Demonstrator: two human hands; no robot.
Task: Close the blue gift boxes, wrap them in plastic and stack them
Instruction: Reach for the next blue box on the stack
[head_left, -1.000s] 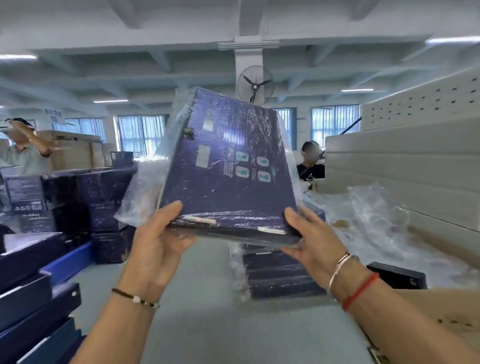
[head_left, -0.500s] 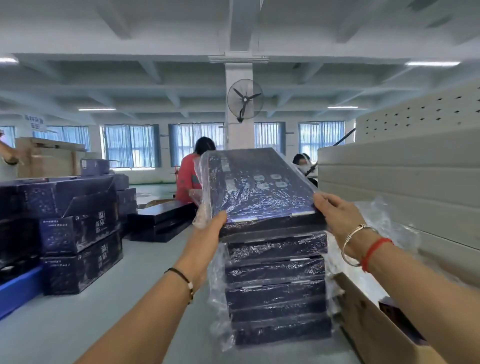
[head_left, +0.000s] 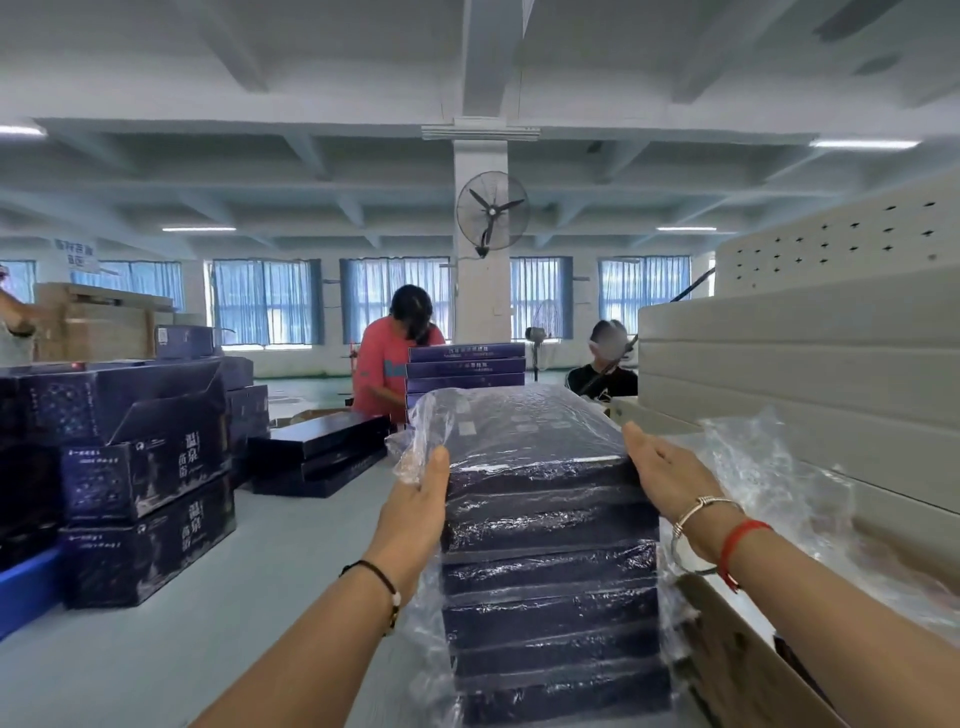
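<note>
Head view: the landmark is the stack of wrapped boxes (head_left: 553, 587), which stands directly before the person and counts about five plastic-wrapped blue boxes below the top one. The top wrapped box (head_left: 519, 431) lies flat on that stack, its edges roughly in line with those beneath, its film bunched loose at the left corner. The left hand (head_left: 418, 506) presses against the left end of the top box, thumb up along the crumpled film, fingers hidden behind the box, so it cannot be told whether they curl round it. The right hand (head_left: 670, 475) lies flat against the right end, fingers straight and together, gripping nothing. Judgement: this box is closed, wrapped and set down; only squaring it up and letting go appear to remain for it. Left of the stack stand unwrapped blue cartons (head_left: 145, 483), one with its flap open, and further left-behind lie flat dark boxes (head_left: 317, 452) without film (these look like work outstanding, though whether they belong to this person's batch cannot be told). Right of the stack a heap of loose plastic film (head_left: 779, 478) lies on a brown cardboard carton (head_left: 737, 649), against white panels (head_left: 800, 358). Behind the stack a second pile of blue boxes (head_left: 465, 366) stands near a person in a red shirt (head_left: 387, 364). The task as a whole appears partly done.
</note>
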